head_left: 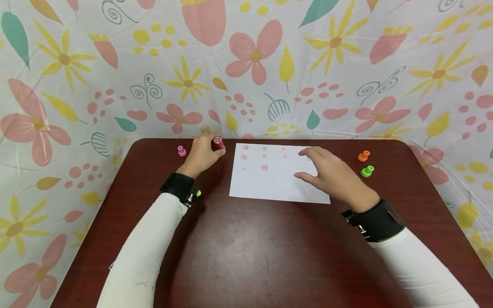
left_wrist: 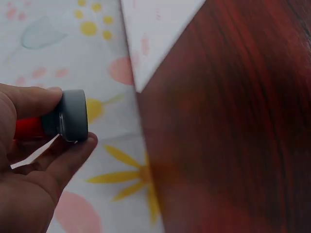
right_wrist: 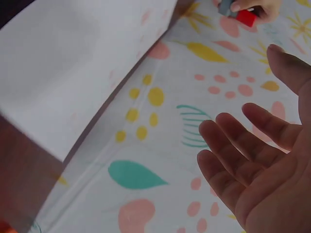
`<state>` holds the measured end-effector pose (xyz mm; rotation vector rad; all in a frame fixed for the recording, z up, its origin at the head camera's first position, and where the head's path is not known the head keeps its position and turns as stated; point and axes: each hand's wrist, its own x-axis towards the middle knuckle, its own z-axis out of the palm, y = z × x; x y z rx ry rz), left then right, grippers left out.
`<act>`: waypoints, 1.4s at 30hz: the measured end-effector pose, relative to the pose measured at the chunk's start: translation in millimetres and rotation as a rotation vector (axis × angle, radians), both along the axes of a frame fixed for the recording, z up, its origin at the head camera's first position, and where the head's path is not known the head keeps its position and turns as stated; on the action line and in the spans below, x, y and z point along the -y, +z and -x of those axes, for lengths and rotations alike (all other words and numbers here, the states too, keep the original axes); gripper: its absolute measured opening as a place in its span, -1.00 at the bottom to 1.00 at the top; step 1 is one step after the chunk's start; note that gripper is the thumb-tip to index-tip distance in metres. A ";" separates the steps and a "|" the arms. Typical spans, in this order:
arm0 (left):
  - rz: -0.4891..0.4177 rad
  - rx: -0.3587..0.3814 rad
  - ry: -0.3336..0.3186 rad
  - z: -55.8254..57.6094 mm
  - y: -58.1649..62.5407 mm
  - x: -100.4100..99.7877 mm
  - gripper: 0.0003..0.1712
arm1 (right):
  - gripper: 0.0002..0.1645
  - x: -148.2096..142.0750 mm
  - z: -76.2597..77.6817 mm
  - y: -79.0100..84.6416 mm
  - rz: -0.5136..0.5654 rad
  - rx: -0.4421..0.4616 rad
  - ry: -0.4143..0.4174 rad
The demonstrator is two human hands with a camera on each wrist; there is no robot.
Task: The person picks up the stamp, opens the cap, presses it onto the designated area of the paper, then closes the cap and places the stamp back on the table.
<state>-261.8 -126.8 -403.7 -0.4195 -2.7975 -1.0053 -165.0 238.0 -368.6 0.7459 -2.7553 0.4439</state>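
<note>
My left hand (head_left: pixel 202 157) pinches a red stamp (head_left: pixel 218 143) near the back of the table, just left of the paper. In the left wrist view, the stamp's grey end (left_wrist: pixel 74 115) sits between thumb and fingertip, its red part nearer the palm. Over the right part of a white sheet of paper (head_left: pixel 277 186) hovers my right hand (head_left: pixel 327 171), fingers relaxed and spread from the thumb, holding nothing. Several red stamped prints (head_left: pixel 265 167), large and small, mark the sheet's upper and left area. My right palm (right_wrist: pixel 272 189) shows bare in the right wrist view.
A pink stamp (head_left: pixel 182 151) stands left of my left hand. To the right of the paper are an orange stamp (head_left: pixel 363 156) and a green stamp (head_left: pixel 367 171). The dark wooden table (head_left: pixel 239 256) meets a flower-patterned cloth (head_left: pixel 254 98) at its back edge.
</note>
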 end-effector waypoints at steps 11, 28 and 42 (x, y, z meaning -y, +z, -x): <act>-0.031 0.132 0.093 25.5 -32.3 5.8 -0.59 | -0.28 -18.3 -2.2 11.2 -0.156 -0.022 0.065; -0.064 0.194 0.159 28.9 -54.4 8.5 -0.54 | -0.35 -25.1 2.0 13.1 -0.250 -0.079 0.135; -0.033 0.218 0.076 23.0 -43.0 12.1 -0.29 | -0.56 -67.4 31.1 31.1 -0.206 -0.072 0.120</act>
